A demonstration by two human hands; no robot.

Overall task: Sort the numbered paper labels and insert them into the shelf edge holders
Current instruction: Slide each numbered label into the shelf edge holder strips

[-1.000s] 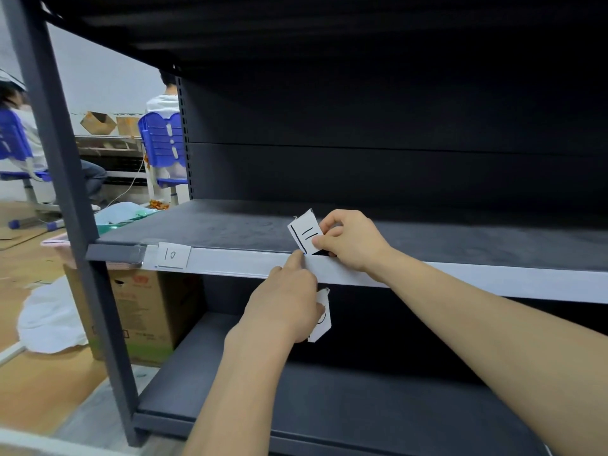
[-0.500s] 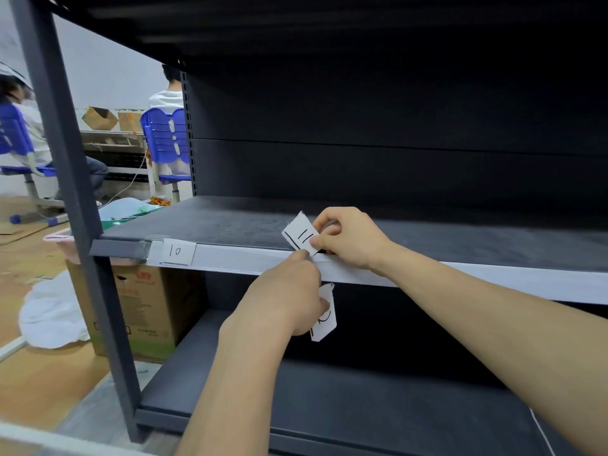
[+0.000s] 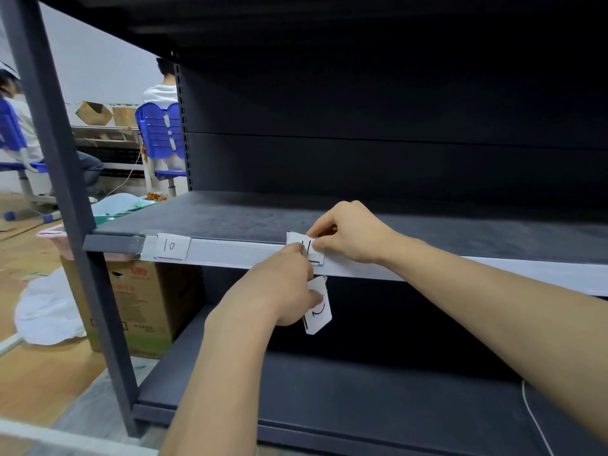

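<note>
Label 11 [image 3: 316,256]: thin, floppy paper that weighs almost nothing. It lies against the holder strip [image 3: 237,253], seemingly part-way in.
Right hand [image 3: 348,236]: pinches its upper right edge.
Left hand [image 3: 279,291]: curled round the spare labels [image 3: 317,315] below the strip, with a fingertip on label 11's left side.
Best hold: probably both top corners, pressed evenly, or it buckles.

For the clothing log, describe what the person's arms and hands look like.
No sleeve shows on the left arm or right arm; both are bare to the frame edge. The left hand and right hand show no gloves, rings or watch.
</note>
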